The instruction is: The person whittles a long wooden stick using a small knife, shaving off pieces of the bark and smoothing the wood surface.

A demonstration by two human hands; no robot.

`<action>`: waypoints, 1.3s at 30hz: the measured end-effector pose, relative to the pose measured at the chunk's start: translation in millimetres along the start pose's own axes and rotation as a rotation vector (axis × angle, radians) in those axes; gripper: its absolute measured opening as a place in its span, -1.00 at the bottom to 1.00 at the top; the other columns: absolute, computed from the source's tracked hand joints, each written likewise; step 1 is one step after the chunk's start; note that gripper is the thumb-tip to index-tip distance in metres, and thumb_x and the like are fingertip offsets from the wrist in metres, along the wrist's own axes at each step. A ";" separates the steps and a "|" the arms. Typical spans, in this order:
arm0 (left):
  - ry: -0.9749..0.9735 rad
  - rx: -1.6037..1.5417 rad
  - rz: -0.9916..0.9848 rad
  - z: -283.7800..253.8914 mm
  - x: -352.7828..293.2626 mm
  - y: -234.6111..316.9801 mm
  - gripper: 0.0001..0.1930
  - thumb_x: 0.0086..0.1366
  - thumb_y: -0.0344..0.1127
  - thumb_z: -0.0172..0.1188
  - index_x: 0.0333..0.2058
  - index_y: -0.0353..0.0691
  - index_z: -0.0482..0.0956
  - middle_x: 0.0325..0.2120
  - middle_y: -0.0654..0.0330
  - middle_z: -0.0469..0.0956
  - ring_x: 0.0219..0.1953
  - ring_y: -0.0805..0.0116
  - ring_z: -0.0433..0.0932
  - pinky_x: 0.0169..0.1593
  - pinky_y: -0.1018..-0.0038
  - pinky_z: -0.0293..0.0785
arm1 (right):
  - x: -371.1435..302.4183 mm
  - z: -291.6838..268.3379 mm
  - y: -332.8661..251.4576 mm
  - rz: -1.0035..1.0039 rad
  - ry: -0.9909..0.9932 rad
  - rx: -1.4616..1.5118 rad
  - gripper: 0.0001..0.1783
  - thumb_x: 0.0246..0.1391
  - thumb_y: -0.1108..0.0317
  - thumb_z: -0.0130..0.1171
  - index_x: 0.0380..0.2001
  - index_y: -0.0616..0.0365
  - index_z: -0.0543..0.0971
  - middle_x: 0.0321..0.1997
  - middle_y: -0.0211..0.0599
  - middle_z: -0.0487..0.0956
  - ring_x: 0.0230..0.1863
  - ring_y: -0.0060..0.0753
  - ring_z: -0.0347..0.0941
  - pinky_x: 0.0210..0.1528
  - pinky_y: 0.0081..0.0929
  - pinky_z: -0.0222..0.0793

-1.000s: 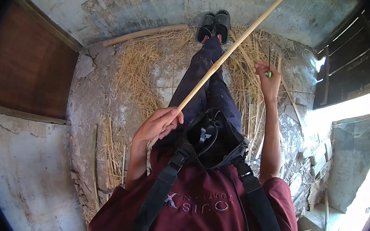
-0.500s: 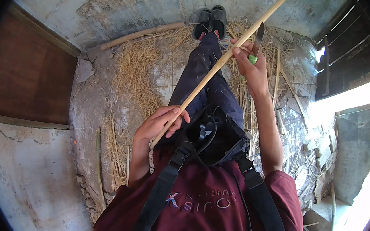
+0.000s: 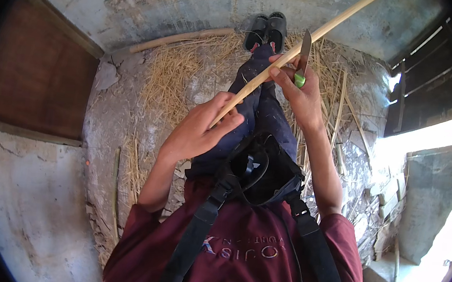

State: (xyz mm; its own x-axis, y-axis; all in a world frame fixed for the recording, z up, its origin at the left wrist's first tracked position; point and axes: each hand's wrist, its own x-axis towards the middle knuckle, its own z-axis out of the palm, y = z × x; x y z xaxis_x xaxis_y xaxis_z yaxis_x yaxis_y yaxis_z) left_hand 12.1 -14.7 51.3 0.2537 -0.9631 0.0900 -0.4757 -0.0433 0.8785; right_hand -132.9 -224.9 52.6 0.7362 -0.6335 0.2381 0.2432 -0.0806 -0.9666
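Note:
A long pale wooden stick [image 3: 259,80] slants across my lap from lower left to far upper right. My left hand [image 3: 201,126] is closed around its near end, thumb and fingers on either side. Farther up, my right hand [image 3: 300,88] pinches the stick between thumb and fingers. That same hand also keeps a knife [image 3: 304,53] with a green handle, most of which the palm hides. The blade points up and away, crossing beside the stick. Beneath lie my dark trousers [image 3: 240,110] and an open black bag [image 3: 261,169] hung from shoulder straps.
Straw and shavings [image 3: 169,84] cover the floor on both sides of my legs. A thicker pole [image 3: 181,40] lies along the far wall. Thin strips [image 3: 341,106] lie at right, near broken rubble [image 3: 386,200]. Black sandals [image 3: 266,31] are on my feet.
My left hand has moved up and away from my body, gripping the stick's near end. The stick has shifted toward the upper right. The knife has tilted slightly left in my right hand.

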 end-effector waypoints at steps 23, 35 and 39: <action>0.035 -0.603 -0.130 19.7 1.6 1.5 -0.62 0.67 -0.14 -0.01 0.07 -0.34 0.63 -0.52 0.29 0.52 -0.68 0.71 0.34 -0.60 0.68 0.20 | -54.4 -13.5 -7.6 -0.123 -0.102 -0.361 -0.56 0.26 0.39 0.37 0.09 0.18 0.40 -0.13 -0.34 0.51 -0.29 -0.57 0.48 -0.27 -0.55 0.42; 0.120 -0.683 -0.054 28.5 -4.3 3.3 -0.76 0.60 -0.28 0.13 0.04 -0.35 0.54 -0.50 0.24 0.52 -0.69 0.67 0.32 -0.63 0.67 0.13 | -64.0 10.9 -21.6 -0.342 -0.199 -0.597 -0.70 0.22 0.26 0.46 -0.10 0.13 0.60 -0.24 -0.22 0.72 -0.26 -0.15 0.73 -0.26 -0.33 0.57; 0.078 -0.695 -0.070 28.7 -3.8 5.1 -0.84 0.56 -0.41 0.14 0.04 -0.27 0.52 -0.47 0.23 0.55 -0.67 0.67 0.35 -0.64 0.64 0.15 | -62.8 10.9 -20.7 -0.413 -0.211 -0.617 -0.71 0.20 0.25 0.48 -0.13 0.12 0.62 -0.23 -0.22 0.73 -0.28 -0.10 0.73 -0.29 -0.30 0.57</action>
State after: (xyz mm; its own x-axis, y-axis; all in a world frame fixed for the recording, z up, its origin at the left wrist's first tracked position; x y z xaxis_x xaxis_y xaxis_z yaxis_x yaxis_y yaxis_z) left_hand -15.4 -18.9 42.0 0.3357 -0.9414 0.0331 0.1860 0.1007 0.9774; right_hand -177.3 -175.0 58.7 0.7822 -0.3034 0.5442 0.1741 -0.7322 -0.6584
